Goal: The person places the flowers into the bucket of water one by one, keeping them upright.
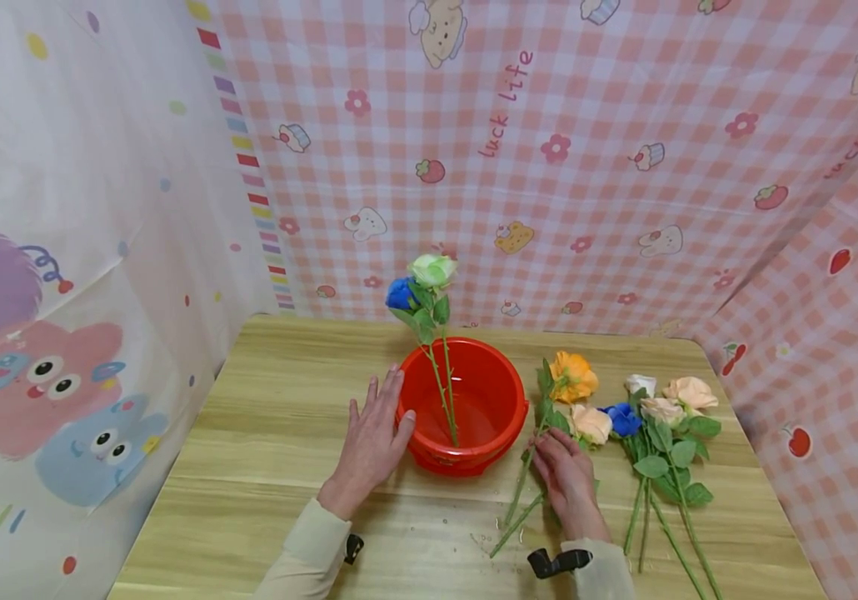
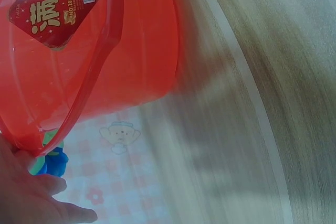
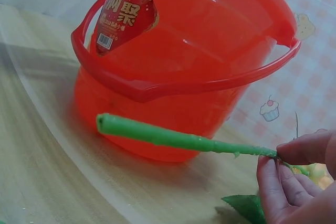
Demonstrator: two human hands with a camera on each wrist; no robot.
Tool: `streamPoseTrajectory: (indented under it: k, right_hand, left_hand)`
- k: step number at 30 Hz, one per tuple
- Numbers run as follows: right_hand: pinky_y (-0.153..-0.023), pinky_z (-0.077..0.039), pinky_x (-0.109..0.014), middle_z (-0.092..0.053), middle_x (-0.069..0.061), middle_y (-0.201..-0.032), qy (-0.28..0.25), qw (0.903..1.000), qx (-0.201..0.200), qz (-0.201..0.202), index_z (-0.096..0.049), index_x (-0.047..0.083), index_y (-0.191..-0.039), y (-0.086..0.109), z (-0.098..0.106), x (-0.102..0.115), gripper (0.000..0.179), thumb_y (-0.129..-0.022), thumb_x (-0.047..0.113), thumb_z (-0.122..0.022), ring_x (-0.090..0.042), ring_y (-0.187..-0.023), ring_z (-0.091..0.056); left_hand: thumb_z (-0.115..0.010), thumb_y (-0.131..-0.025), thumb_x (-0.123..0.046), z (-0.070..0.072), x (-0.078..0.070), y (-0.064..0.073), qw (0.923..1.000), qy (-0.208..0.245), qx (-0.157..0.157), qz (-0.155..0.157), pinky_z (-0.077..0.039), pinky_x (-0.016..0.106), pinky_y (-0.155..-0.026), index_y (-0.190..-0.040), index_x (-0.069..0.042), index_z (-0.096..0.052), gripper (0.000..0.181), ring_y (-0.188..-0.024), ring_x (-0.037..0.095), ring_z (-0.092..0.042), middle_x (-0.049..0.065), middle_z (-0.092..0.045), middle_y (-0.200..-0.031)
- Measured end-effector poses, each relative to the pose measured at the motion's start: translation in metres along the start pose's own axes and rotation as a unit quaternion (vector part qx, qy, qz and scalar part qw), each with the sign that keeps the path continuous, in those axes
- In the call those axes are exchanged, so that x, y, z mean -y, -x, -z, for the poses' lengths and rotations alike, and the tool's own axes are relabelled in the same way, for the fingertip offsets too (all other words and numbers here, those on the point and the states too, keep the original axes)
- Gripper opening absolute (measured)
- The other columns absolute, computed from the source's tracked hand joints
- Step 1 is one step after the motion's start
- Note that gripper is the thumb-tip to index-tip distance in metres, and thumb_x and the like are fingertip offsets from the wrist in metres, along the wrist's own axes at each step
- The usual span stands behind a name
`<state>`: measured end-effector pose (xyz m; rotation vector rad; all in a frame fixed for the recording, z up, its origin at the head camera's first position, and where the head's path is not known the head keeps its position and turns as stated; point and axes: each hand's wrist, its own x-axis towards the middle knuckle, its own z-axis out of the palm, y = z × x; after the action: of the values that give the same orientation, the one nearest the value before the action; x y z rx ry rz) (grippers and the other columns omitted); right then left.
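A red bucket (image 1: pixel 507 392) stands on the table, with a blue rose (image 1: pixel 401 293) and a pale green rose (image 1: pixel 432 271) leaning upright in it. My left hand (image 1: pixel 369 437) rests against the bucket's left rim, fingers extended. To the right of the bucket, my right hand (image 1: pixel 567 479) pinches a green stem (image 3: pixel 157 134) between thumb and fingers. That stem appears to belong to the orange rose (image 1: pixel 573 377), whose head lies beyond the hand. A peach rose (image 1: pixel 590 424) lies close beside the fingers, its stem partly hidden beneath the hand.
Several more artificial roses lie at the right, among them a blue rose (image 1: pixel 623 419), a white rose (image 1: pixel 641 384) and a peach rose (image 1: pixel 691 392). Small clear bits are scattered on the wooden table (image 1: pixel 429 550). Patterned cloth (image 1: pixel 586 192) hangs behind and at both sides.
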<state>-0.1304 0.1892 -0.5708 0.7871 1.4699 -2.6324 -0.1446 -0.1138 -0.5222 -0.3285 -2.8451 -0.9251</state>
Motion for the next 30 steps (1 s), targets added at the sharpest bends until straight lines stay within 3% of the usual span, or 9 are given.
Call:
streamPoseTrajectory:
  k: [6,15,30]
  right_hand:
    - [-0.09,-0.057,-0.026,-0.067,0.004,-0.104,0.027,0.9995,-0.008,0.015,-0.045,0.004,-0.132,0.002,-0.004,0.007,0.038,-0.099,-0.011,-0.056,-0.008,-0.096,-0.071]
    - [-0.086,-0.055,-0.022,-0.066,0.007,-0.106,0.054,0.9978,-0.001,0.04,-0.037,-0.002,-0.146,0.007,-0.011,0.022,0.049,-0.101,-0.007,-0.057,-0.007,-0.097,-0.069]
    - [-0.09,-0.056,-0.023,-0.073,0.014,-0.097,0.056,0.9957,0.005,0.074,-0.046,0.005,-0.133,0.014,-0.024,0.051,0.037,-0.101,-0.005,-0.059,-0.003,-0.093,-0.07]
  left_hand:
    - [-0.048,-0.106,-0.036,-0.001,0.0,0.001,1.0,0.004,-0.002,0.0,-0.015,0.076,-0.116,-0.166,-0.013,-0.026,0.067,-0.156,0.041,-0.019,0.003,-0.021,-0.172]
    - [-0.049,-0.107,-0.034,-0.001,0.0,0.0,1.0,0.004,-0.008,-0.002,-0.015,0.076,-0.116,-0.165,-0.012,-0.027,0.066,-0.156,0.041,-0.02,0.003,-0.022,-0.171]
    - [-0.052,-0.106,-0.03,-0.001,0.0,0.0,0.9999,0.003,-0.012,-0.005,-0.016,0.077,-0.115,-0.165,-0.012,-0.027,0.067,-0.155,0.042,-0.021,0.003,-0.023,-0.171]
